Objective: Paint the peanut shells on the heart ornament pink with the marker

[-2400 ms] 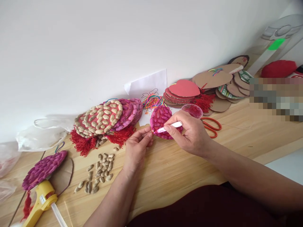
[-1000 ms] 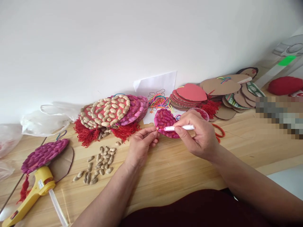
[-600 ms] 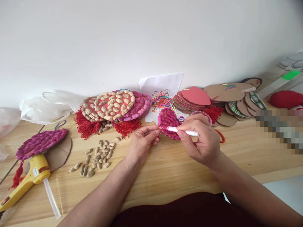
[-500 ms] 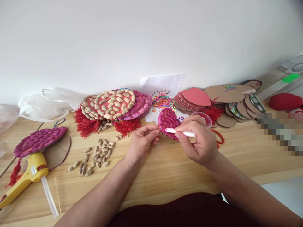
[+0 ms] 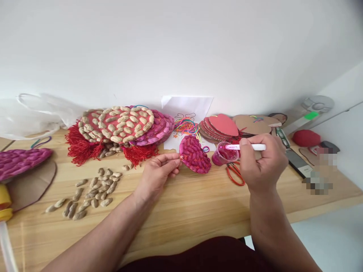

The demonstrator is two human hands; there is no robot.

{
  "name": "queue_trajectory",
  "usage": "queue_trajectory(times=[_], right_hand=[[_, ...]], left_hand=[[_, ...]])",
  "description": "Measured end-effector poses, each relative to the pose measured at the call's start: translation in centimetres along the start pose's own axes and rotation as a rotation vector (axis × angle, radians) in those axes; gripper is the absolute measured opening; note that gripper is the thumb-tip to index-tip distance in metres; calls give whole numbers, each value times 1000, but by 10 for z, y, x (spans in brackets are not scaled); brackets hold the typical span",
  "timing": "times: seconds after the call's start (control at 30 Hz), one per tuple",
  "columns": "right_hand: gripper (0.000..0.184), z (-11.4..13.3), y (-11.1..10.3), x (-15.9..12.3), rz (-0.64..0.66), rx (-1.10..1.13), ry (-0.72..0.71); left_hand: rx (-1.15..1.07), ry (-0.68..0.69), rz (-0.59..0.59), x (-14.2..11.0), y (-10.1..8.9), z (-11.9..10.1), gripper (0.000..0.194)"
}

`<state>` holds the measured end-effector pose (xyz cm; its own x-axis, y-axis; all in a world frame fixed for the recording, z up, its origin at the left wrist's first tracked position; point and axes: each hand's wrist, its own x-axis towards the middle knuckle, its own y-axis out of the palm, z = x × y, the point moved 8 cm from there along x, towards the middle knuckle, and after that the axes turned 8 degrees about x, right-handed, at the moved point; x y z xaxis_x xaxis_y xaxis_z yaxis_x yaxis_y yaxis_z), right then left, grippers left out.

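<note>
My left hand (image 5: 161, 170) is closed, thumb and fingers pinching the left edge of a small cardboard piece covered in magenta-painted peanuts (image 5: 195, 155). It is tilted up just over the table. In my closed right hand (image 5: 263, 158) is a white pen (image 5: 251, 147) with pink lettering, held nearly level. Its tip end reaches into a clear plastic cup of magenta paint (image 5: 225, 153); the exact tip is hard to make out. Orange-handled scissors (image 5: 235, 173) lie between the cup and my right hand, their blades hidden.
Loose peanuts (image 5: 98, 189) lie at left. Behind them stand peanut-covered cardboard shapes (image 5: 121, 124) with red yarn tassels (image 5: 82, 147). Coloured cords (image 5: 185, 126), red cardboard hearts (image 5: 224, 124) and a red yarn ball (image 5: 306, 138) line the back. A yellow glue gun (image 5: 5, 204) is cut off at left.
My right hand has carried the pen from the peanut piece rightward to the paint cup. My left hand still pinches the piece. The view has turned right, showing more at that side.
</note>
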<state>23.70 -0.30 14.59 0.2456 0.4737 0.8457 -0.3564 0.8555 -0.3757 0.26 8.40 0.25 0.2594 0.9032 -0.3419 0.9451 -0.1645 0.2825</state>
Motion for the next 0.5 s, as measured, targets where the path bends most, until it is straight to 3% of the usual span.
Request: queue_trajectory(times=[0.27,0.5], right_hand=[[20,-22,29,-5,287,-194,167],[18,-25,33,-7,306,-218,122]], left_hand=[[7,-3,12,-1,0,-1,40],[12,-6,9,-2,1,-1,39]])
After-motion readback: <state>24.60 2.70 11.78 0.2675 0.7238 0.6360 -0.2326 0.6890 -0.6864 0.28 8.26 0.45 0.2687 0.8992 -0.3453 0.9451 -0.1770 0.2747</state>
